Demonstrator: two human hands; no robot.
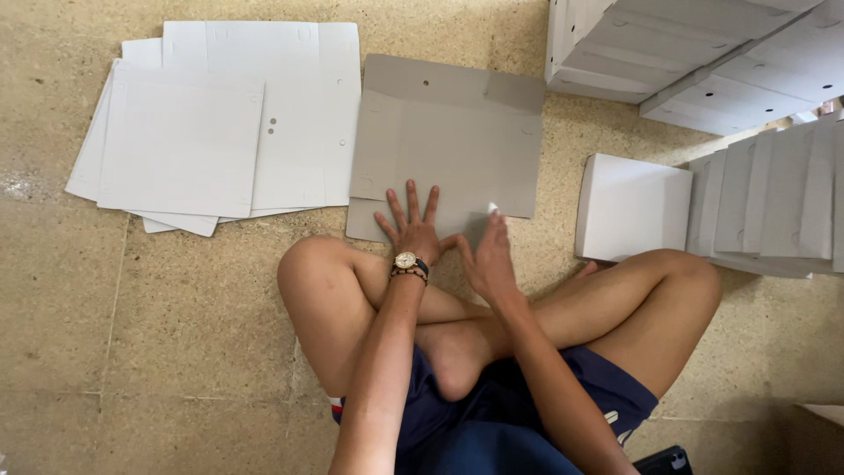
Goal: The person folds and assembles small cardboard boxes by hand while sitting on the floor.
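head view: left hand [411, 230] fingers spread flat on grey cardboard sheet [448, 141], right hand [488, 257] fingers pinching its flap.

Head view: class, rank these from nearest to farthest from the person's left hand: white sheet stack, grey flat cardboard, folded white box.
From the left hand:
1. Grey flat cardboard, directly under the palm.
2. Folded white box, on the right.
3. White sheet stack, upper left; close to the box's distance, so that order is loose.

We count two hands, the left hand [413, 230] and the right hand [489, 259]. One grey sheet [448, 145] lies flat. One stack of white sheets [220, 123] lies beside it; its sheets cannot be counted. One wristwatch [407, 260].
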